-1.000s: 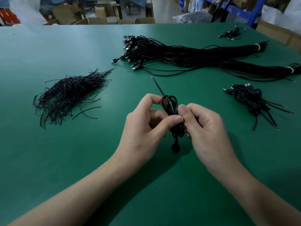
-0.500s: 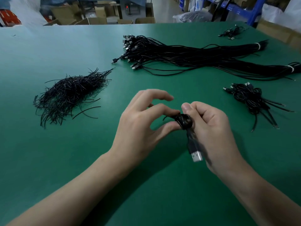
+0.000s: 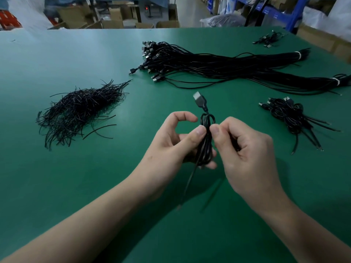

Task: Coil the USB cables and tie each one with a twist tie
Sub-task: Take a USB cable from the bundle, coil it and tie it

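A coiled black USB cable point(image 3: 206, 147) stands upright above the green table, its USB plug point(image 3: 199, 99) pointing up and away and a loose tail point(image 3: 190, 183) hanging down toward me. My left hand point(image 3: 171, 147) grips the coil, thumb pressed on its upper part. My right hand point(image 3: 245, 150) pinches the coil's middle from the right with thumb and forefinger. Any twist tie on the coil is hidden by my fingers. A heap of black twist ties point(image 3: 79, 111) lies at the left.
A long bundle of uncoiled black USB cables point(image 3: 218, 65) stretches across the back of the green table point(image 3: 57, 186). A small pile of tied coils point(image 3: 290, 114) lies at the right, another small pile point(image 3: 267, 39) at the far right corner. Boxes and shelving stand beyond the table.
The coil has been turned over between my hands: the USB plug pointed down half a second ago and now points up. Both hands now pinch the coil's middle.
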Tool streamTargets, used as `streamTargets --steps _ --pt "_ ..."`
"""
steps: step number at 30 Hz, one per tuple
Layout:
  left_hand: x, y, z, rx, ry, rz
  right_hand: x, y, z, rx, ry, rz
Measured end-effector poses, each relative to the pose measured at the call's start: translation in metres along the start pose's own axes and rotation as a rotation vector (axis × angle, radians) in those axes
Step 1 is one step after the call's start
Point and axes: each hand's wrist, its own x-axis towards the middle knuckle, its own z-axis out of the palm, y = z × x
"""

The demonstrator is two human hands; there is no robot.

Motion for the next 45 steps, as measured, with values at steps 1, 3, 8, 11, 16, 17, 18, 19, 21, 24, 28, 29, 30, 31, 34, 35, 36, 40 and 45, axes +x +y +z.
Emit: streamTargets --steps 1,3,8,11,16,17,18,19,21,24,28,29,30,31,34,35,36,40,45 --pt "0.000 -0.001 -0.002 0.030 -0.018 0.050 0.001 0.002 -0.001 0.066 -0.003 0.053" --pt "-0.002 -0.003 -0.005 0.196 -0.039 0.155 0.004 0.007 -0.001 0.192 -0.015 0.204" --pt "-0.001 -0.005 -0.013 0.972 0.070 0.489 0.002 0.018 0.002 0.431 -0.072 0.478" --pt "0.002 -0.002 -0.015 1.121 0.177 0.627 0.001 0.014 0.005 0.438 -0.093 0.460" --pt "0.002 -0.001 -0.010 0.764 0.121 0.359 -0.002 0.004 0.004 0.154 -0.030 0.186" --pt "0.002 0.000 -0.009 0.661 0.120 0.262 -0.003 0.002 0.003 0.118 -0.030 0.138" --pt "0.002 0.000 -0.008 0.572 0.119 0.190 -0.004 0.001 0.001 0.087 -0.031 0.098" --pt "0.002 0.001 -0.008 0.501 0.114 0.141 -0.005 -0.001 0.000 0.054 -0.030 0.064" --pt "0.002 0.002 -0.007 0.388 0.075 0.069 -0.004 -0.003 0.000 -0.002 -0.018 0.009" --pt "0.002 0.003 -0.004 0.165 -0.013 -0.057 -0.004 -0.006 -0.001 -0.056 -0.008 -0.052" --pt "0.001 0.000 -0.002 0.105 0.047 0.018 -0.003 -0.002 0.002 0.067 -0.011 0.035" --pt "0.001 -0.001 -0.003 0.156 0.045 0.096 -0.001 0.001 0.003 0.149 -0.011 0.110" --pt "-0.001 -0.002 -0.005 0.228 0.028 0.168 0.001 0.004 0.003 0.225 -0.009 0.190" --pt "-0.002 -0.003 -0.006 0.330 0.011 0.225 0.002 0.008 0.003 0.286 -0.007 0.270" --pt "-0.002 -0.005 -0.010 0.767 0.037 0.379 0.002 0.016 0.002 0.430 -0.015 0.463" --pt "-0.002 -0.005 -0.010 0.894 0.078 0.435 0.001 0.016 0.002 0.459 -0.023 0.488" --pt "-0.001 -0.004 -0.011 0.987 0.122 0.484 0.000 0.016 0.003 0.474 -0.032 0.493" --pt "0.000 0.000 -0.013 1.079 0.200 0.511 0.000 0.009 0.003 0.352 -0.021 0.352" --pt "0.001 0.001 -0.007 0.897 0.122 0.398 -0.003 0.000 -0.002 0.100 -0.021 0.137"
